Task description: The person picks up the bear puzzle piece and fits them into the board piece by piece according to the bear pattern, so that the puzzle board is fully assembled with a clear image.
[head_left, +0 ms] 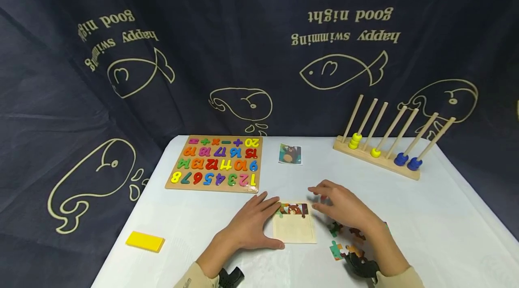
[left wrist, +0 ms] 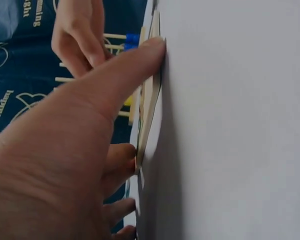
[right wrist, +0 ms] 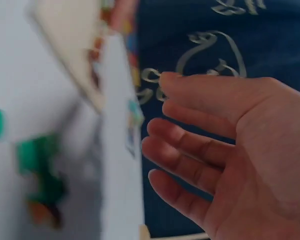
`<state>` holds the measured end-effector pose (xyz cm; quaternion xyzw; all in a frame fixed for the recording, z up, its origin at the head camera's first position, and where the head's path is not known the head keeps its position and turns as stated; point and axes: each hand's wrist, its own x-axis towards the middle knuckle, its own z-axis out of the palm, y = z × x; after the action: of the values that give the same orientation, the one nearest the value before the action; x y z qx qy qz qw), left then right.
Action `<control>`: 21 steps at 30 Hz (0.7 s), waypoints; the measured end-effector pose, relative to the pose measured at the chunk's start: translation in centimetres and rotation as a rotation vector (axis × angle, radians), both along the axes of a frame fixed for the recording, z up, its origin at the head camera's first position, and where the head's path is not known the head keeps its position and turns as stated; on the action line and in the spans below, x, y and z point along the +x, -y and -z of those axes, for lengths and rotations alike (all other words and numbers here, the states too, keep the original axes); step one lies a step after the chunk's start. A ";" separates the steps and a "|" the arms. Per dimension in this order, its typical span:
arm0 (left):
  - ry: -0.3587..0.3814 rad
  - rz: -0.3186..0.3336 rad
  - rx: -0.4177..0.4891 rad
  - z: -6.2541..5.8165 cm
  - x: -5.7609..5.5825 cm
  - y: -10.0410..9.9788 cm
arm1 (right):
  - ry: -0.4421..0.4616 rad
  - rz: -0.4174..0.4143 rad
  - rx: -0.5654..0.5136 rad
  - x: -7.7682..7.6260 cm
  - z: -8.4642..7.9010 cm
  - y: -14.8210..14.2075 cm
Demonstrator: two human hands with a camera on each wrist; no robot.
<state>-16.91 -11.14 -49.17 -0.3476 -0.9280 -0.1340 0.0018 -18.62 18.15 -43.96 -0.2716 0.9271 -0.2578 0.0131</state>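
Note:
A square wooden puzzle board [head_left: 293, 229] lies on the white table with its far row filled by pieces showing a bear's face [head_left: 293, 209]. My left hand [head_left: 253, 222] holds the board at its left side, thumb along the near corner and index finger at the far corner. In the left wrist view the thumb covers part of the board's edge [left wrist: 151, 100]. My right hand [head_left: 342, 204] hovers just right of the board, fingers loosely bent and nothing between them. Loose jigsaw pieces [head_left: 336, 250] lie below the right wrist, partly hidden by the forearm.
Behind the board lies a small bear picture card [head_left: 289, 154]. A number puzzle board [head_left: 216, 164] sits at the back left, a wooden peg stand with beads [head_left: 379, 161] at the back right. A yellow block [head_left: 145, 241] rests at the left. A dark printed cloth [head_left: 243, 53] hangs behind.

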 end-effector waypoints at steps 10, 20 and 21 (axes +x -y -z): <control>0.094 0.021 -0.008 -0.8 -0.3 0.6 | 0.135 -0.018 0.006 1.1 0.3 -3.6; 0.083 0.010 -0.003 -0.5 -0.5 0.4 | 0.267 -0.084 0.007 2.5 1.9 -5.8; 0.085 0.008 -0.001 -0.5 -0.5 0.4 | 0.258 -0.096 -0.003 2.5 2.1 -5.9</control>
<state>-17.37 -11.51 -48.69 -0.3454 -0.9259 -0.1480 -0.0384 -16.16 24.01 -46.07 -0.2804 0.9032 -0.2912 0.1441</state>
